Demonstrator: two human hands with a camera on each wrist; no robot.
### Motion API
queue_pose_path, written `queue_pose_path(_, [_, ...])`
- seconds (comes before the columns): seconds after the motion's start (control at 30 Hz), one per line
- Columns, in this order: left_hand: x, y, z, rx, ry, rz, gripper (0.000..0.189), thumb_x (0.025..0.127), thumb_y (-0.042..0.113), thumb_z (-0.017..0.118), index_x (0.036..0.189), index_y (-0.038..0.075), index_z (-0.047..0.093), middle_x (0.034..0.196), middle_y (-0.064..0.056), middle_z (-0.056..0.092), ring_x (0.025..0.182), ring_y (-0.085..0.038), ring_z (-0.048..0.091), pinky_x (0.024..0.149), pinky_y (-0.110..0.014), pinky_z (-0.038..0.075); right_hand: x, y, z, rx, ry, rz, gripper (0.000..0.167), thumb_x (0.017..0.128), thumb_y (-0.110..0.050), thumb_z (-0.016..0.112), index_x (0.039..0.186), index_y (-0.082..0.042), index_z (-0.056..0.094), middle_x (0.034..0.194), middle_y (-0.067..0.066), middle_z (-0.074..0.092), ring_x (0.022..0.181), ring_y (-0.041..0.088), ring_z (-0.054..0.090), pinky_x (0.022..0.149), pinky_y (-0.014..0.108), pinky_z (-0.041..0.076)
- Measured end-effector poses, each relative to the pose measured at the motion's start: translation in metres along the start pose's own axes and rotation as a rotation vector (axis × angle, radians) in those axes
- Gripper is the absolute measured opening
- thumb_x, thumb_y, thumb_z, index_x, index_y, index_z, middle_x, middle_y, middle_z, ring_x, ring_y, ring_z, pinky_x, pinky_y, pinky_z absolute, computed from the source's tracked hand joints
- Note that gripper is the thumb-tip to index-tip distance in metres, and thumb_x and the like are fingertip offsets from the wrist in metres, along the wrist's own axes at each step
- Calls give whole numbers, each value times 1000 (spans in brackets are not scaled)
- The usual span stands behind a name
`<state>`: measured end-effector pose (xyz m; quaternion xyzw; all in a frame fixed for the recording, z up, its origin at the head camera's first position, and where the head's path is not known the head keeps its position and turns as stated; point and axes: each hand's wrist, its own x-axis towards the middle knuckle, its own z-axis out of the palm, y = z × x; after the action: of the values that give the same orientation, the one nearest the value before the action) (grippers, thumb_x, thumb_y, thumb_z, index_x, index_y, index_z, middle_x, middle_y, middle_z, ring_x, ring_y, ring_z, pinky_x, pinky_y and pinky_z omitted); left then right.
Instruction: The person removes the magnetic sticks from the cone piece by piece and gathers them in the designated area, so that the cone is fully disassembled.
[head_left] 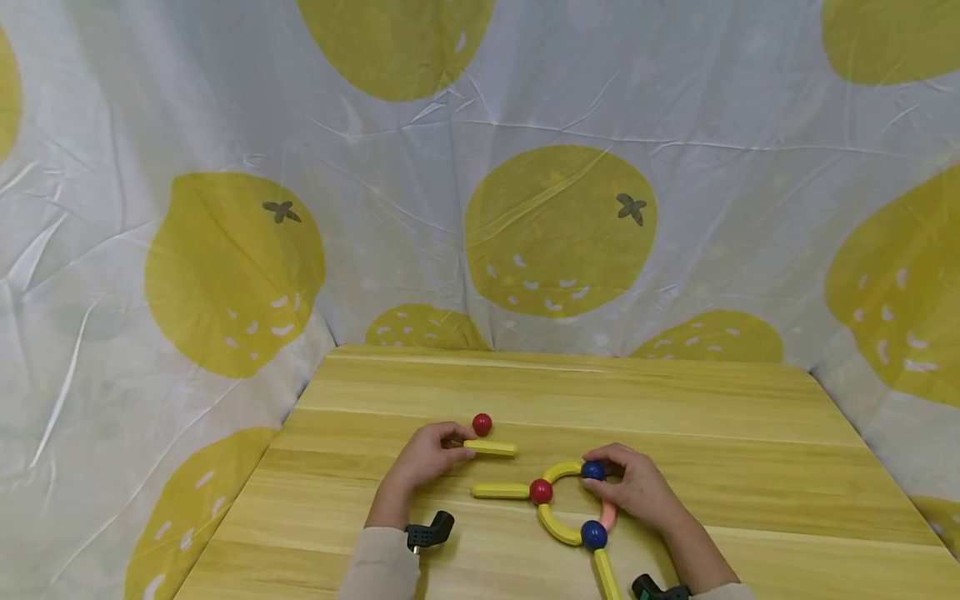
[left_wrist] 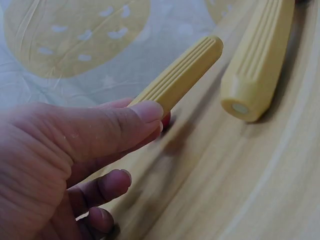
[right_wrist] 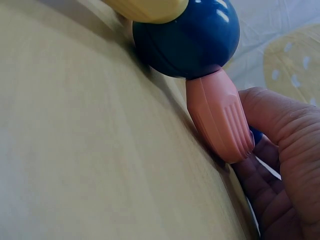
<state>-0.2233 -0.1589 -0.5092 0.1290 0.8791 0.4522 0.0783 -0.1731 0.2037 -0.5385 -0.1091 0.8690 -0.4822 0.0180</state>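
Observation:
My left hand [head_left: 429,454] pinches one end of a straight yellow magnetic rod [head_left: 491,449] between thumb and fingers, its other end pointing right. Just behind that rod lies a loose red ball [head_left: 482,424]. My right hand [head_left: 637,492] grips the upper blue ball [head_left: 592,472] of a ring. Two curved yellow rods [head_left: 558,527] and a curved pink rod [right_wrist: 220,115] form this ring with a red ball [head_left: 541,492] and a lower blue ball [head_left: 594,535]. One straight yellow rod [head_left: 501,492] sticks out left from the red ball, another [head_left: 606,575] runs toward me from the lower blue ball.
Everything lies on a wooden table [head_left: 360,400] with rounded far corners. A lemon-print cloth [head_left: 405,208] hangs behind it and at both sides. Black wrist devices [head_left: 431,531] show near both sleeves.

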Motion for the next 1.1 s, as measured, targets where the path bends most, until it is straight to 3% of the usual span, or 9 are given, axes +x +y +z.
queue_pose_path(0.1, [1, -2, 1, 4, 8, -12, 19, 91, 21, 78, 107, 12, 76, 103, -2, 73, 89, -12, 61, 78, -26, 50, 0, 0, 0, 1, 1, 1, 32, 84, -29, 85, 113, -21, 74, 111, -3, 71, 102, 11, 68, 86, 21, 54])
queue_pose_path(0.3, [5, -4, 5, 49, 36, 25, 15, 90, 17, 78, 105, 13, 78, 105, -3, 74, 96, -14, 64, 87, -33, 52, 0, -2, -1, 2, -1, 2, 31, 85, -29, 85, 113, -22, 74, 112, -3, 71, 103, 12, 69, 86, 21, 54])
queue_pose_path(0.63, [7, -11, 8, 105, 58, 43, 14, 90, 18, 79, 104, 16, 77, 110, -2, 72, 103, -18, 63, 94, -41, 51, 0, -1, 0, -5, -3, 0, 32, 84, -28, 85, 113, -21, 74, 112, -2, 71, 101, 10, 68, 86, 21, 55])
queue_pose_path(0.8, [5, -12, 7, 112, 56, 36, 19, 88, 21, 82, 105, 16, 76, 108, -1, 71, 100, -17, 61, 92, -40, 50, -1, -1, 0, 0, -2, 16, 32, 84, -28, 85, 113, -20, 74, 111, -2, 71, 101, 11, 68, 85, 21, 55])
queue_pose_path(1.1, [3, -9, 4, 99, 65, 14, 27, 84, 24, 85, 107, 15, 75, 99, 2, 66, 86, -15, 52, 77, -28, 43, -1, -4, -3, -13, -1, 50, 32, 84, -29, 85, 113, -20, 74, 111, -3, 71, 101, 14, 67, 85, 22, 54])
